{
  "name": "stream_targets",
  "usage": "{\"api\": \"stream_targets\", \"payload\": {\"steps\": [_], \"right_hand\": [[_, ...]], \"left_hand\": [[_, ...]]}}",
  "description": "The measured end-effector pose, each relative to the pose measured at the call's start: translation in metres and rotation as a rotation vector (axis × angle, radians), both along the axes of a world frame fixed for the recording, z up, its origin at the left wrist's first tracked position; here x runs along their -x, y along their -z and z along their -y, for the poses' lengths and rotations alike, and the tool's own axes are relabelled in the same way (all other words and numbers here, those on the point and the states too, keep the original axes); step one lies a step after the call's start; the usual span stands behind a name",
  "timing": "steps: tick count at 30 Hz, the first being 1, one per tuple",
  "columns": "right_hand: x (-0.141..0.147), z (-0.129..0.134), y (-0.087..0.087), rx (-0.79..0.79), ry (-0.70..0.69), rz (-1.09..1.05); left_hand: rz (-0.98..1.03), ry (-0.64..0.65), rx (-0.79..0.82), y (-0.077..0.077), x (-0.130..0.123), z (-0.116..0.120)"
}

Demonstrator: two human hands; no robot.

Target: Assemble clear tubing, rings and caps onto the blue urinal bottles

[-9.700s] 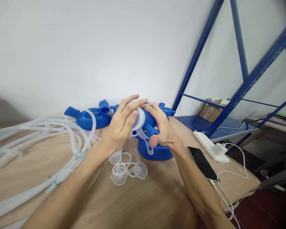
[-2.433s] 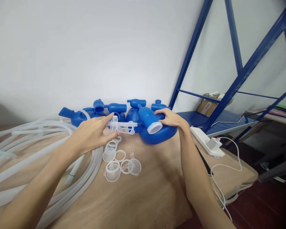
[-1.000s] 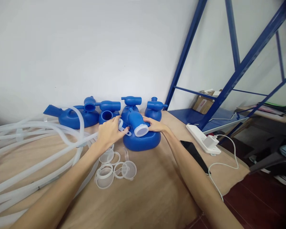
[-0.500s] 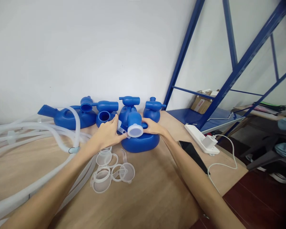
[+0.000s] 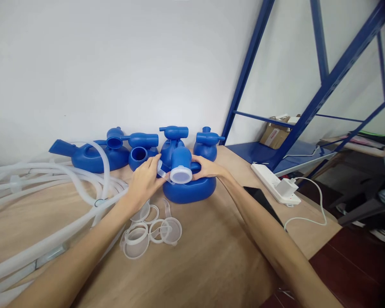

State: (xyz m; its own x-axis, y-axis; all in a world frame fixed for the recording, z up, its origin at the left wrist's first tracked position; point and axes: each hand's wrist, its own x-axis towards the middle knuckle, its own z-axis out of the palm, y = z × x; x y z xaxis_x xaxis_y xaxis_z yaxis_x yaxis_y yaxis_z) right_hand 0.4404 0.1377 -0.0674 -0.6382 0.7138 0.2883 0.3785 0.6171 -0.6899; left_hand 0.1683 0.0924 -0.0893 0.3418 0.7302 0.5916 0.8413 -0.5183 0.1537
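Note:
A blue plastic urinal bottle (image 5: 191,192) rests on the table with its wide neck facing me. Over the neck's mouth sits a translucent white cap (image 5: 181,175). My right hand (image 5: 207,167) is wrapped round the bottle's handle just right of the neck. On the other side, my left hand (image 5: 145,179) pinches the cap's clear strap (image 5: 162,169) beside the rim; its fingertips are partly hidden. Several loose clear caps and rings (image 5: 137,243) lie on the table below my left hand.
More blue bottles (image 5: 101,159) line the wall. Coiled white hoses (image 5: 51,231) cover the table's left side, passing by my left forearm. A black phone (image 5: 261,201), a power strip (image 5: 272,184) with a charger and a blue metal shelf (image 5: 253,147) are at the right.
My left hand has shifted slightly left and its fingers now lie lower around the cap's strap. The right hand keeps its hold on the bottle. The view has turned slightly.

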Motion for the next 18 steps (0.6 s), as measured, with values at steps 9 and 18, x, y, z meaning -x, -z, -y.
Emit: {"api": "stream_targets", "payload": {"steps": [9,18], "right_hand": [[0.009,0.011,0.004,-0.229,0.180,0.112],[0.003,0.024,0.014,-0.338,0.307,0.112]], "left_hand": [[-0.063,-0.104,0.067,-0.012,-0.009,0.013],[-0.294,-0.215,0.093,-0.031,-0.010,0.013]]}}
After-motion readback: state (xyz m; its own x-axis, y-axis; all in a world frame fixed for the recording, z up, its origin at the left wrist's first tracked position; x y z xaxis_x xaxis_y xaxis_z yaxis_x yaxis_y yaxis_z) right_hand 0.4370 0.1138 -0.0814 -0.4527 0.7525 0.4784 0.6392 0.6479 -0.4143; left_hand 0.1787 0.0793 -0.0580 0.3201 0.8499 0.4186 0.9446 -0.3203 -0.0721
